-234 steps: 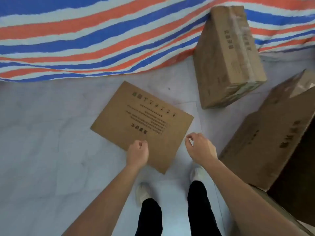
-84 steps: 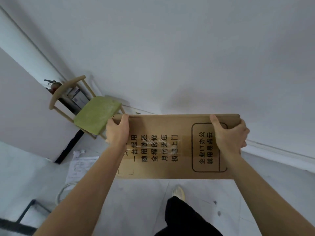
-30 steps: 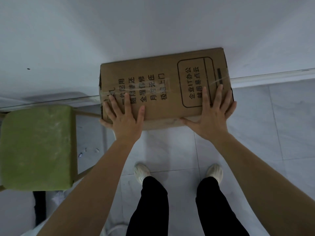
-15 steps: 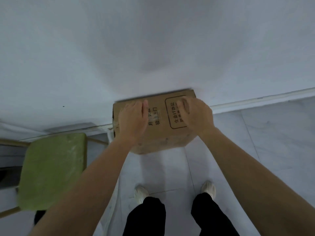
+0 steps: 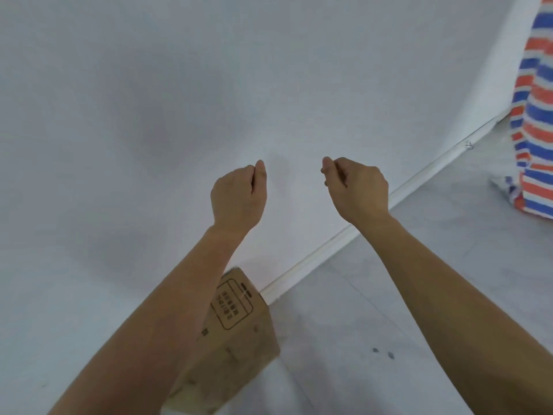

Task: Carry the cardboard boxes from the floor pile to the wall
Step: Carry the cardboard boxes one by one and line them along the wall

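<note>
A brown cardboard box (image 5: 239, 333) with black printed text stands on the floor against the white wall (image 5: 179, 85), low in the view; my left forearm hides its left part. My left hand (image 5: 238, 196) and my right hand (image 5: 357, 188) are raised in front of the wall, well above the box and apart from it. Both have their fingers curled in with nothing in them.
A white skirting strip (image 5: 329, 244) runs along the foot of the wall up to the right. A red, white and blue striped tarp (image 5: 535, 115) hangs at the far right edge. Pale grey floor tiles (image 5: 419, 295) spread to the right of the box.
Both hands have come off the box top and lifted up, fingers curling in. The view has turned right: the green chair is out of sight and the striped tarp has appeared.
</note>
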A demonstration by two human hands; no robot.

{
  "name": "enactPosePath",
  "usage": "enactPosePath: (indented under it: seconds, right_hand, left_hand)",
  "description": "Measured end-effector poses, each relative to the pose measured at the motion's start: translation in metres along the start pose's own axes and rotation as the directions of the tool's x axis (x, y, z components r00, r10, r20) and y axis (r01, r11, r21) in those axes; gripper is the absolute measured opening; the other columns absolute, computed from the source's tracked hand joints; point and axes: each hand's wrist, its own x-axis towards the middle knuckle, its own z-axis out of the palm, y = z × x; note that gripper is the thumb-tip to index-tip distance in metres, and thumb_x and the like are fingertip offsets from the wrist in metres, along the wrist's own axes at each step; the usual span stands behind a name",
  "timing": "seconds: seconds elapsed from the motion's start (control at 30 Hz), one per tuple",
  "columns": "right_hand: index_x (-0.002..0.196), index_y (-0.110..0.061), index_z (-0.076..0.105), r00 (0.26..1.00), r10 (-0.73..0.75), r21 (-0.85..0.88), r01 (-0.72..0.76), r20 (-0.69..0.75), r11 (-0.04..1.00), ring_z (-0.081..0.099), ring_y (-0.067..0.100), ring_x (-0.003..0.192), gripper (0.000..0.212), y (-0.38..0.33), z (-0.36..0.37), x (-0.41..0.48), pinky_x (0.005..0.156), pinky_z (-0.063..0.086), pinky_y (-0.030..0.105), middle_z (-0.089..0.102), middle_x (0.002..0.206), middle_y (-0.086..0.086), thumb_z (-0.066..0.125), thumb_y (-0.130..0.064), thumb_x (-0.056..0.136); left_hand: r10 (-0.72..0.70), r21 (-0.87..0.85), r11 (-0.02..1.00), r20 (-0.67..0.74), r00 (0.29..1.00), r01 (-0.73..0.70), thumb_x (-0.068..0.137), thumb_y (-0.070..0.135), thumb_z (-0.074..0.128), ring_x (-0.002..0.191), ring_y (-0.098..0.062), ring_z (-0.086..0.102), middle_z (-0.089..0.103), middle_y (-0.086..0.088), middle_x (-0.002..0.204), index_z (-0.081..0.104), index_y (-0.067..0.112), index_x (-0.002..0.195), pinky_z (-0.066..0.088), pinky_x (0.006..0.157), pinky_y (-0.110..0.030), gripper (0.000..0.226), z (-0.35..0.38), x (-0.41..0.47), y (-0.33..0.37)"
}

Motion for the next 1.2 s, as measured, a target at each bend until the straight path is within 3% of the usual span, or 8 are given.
enactPosePath:
  seconds: [0.3, 0.53, 0.73, 0.87, 0.93, 1.0, 1.1, 1.2]
  right_hand:
    - [0.077, -0.013, 0.067, 0.969, 0.149, -0.100, -0.171, -0.195, 0.980, 0.060, 0.026, 0.059, 0.048, 0.194, -0.187, 0.000, 0.060, 0.050, 0.034, 0.063, 0.060, -0.004, 0.043, -0.044, 0.104]
    - [0.082, -0.014, 0.068, 0.898, 0.352, -0.104, -0.389, -0.264, 0.915, 0.064, 0.022, 0.062, 0.049, 0.334, -0.282, 0.005, 0.067, 0.060, 0.042, 0.066, 0.066, 0.002, 0.041, -0.049, 0.104]
    - [0.076, -0.019, 0.060, 0.794, 0.521, -0.168, -0.586, -0.312, 0.793, 0.059, 0.015, 0.060, 0.046, 0.461, -0.360, 0.006, 0.058, 0.048, 0.025, 0.062, 0.066, 0.001, 0.042, -0.051, 0.104]
    - [0.069, -0.022, 0.053, 0.669, 0.601, -0.219, -0.728, -0.438, 0.650, 0.053, 0.013, 0.055, 0.046, 0.548, -0.433, 0.006, 0.053, 0.038, 0.020, 0.055, 0.060, -0.002, 0.042, -0.051, 0.103]
    - [0.065, -0.022, 0.048, 0.603, 0.614, -0.255, -0.787, -0.508, 0.562, 0.050, 0.012, 0.052, 0.048, 0.581, -0.475, -0.005, 0.050, 0.033, 0.020, 0.052, 0.057, -0.003, 0.041, -0.050, 0.104]
    - [0.062, -0.022, 0.044, 0.528, 0.612, -0.263, -0.841, -0.589, 0.473, 0.045, 0.010, 0.049, 0.050, 0.604, -0.519, -0.022, 0.048, 0.028, 0.021, 0.048, 0.055, -0.003, 0.041, -0.048, 0.104]
    - [0.060, -0.017, 0.044, 0.315, 0.613, -0.134, -0.937, -0.725, 0.324, 0.045, 0.015, 0.050, 0.052, 0.641, -0.583, -0.075, 0.047, 0.026, 0.024, 0.048, 0.055, -0.001, 0.043, -0.045, 0.104]
    - [0.058, -0.015, 0.038, 0.119, 0.541, -0.019, -0.982, -0.833, 0.186, 0.045, 0.029, 0.055, 0.054, 0.672, -0.632, -0.142, 0.050, 0.025, 0.031, 0.043, 0.052, -0.001, 0.045, -0.045, 0.102]
  left_hand:
    - [0.148, -0.262, 0.958, 0.102, 0.984, -0.117, 0.105, 0.032, 0.037, 0.044, -0.016, 0.024, 0.025, 0.004, 0.046, 0.023, 0.016, 0.056, 0.022, 0.049, -0.034, 0.054, 0.115, -0.003, 0.262]
    - [0.339, -0.345, 0.904, 0.218, 0.915, -0.253, 0.105, 0.031, 0.039, 0.046, -0.021, 0.026, 0.025, 0.001, 0.046, 0.023, 0.014, 0.056, 0.023, 0.051, -0.034, 0.054, 0.210, 0.007, 0.410]
    - [0.475, -0.488, 0.823, 0.314, 0.822, -0.290, 0.104, 0.031, 0.041, 0.042, -0.017, 0.025, 0.025, 0.004, 0.043, 0.023, 0.018, 0.051, 0.023, 0.049, -0.031, 0.058, 0.326, 0.005, 0.549]
    - [0.581, -0.630, 0.734, 0.386, 0.717, -0.256, 0.102, 0.040, 0.044, 0.056, -0.012, 0.051, 0.059, 0.003, 0.069, 0.054, 0.017, 0.070, 0.036, 0.056, -0.011, 0.041, 0.412, -0.008, 0.668]
    - [0.660, -0.733, 0.633, 0.343, 0.668, -0.249, 0.099, 0.046, 0.048, 0.088, -0.013, 0.066, 0.069, 0.002, 0.110, 0.063, 0.015, 0.110, 0.051, 0.077, -0.021, 0.036, 0.451, -0.022, 0.730]
    - [0.744, -0.847, 0.469, 0.227, 0.628, -0.250, 0.097, 0.042, 0.055, 0.104, -0.011, 0.062, 0.065, 0.002, 0.125, 0.059, 0.018, 0.125, 0.050, 0.085, -0.023, 0.037, 0.478, -0.044, 0.795]
    - [0.855, -0.911, 0.313, 0.147, 0.498, -0.268, 0.098, 0.033, 0.059, 0.088, -0.010, 0.062, 0.071, -0.004, 0.109, 0.066, 0.011, 0.111, 0.057, 0.083, -0.032, 0.027, 0.487, -0.099, 0.898]
    - [0.934, -0.960, 0.187, 0.107, 0.340, -0.209, 0.099, 0.028, 0.058, 0.078, -0.023, 0.068, 0.071, -0.012, 0.089, 0.068, 0.003, 0.093, 0.061, 0.073, -0.044, 0.027, 0.485, -0.164, 0.980]
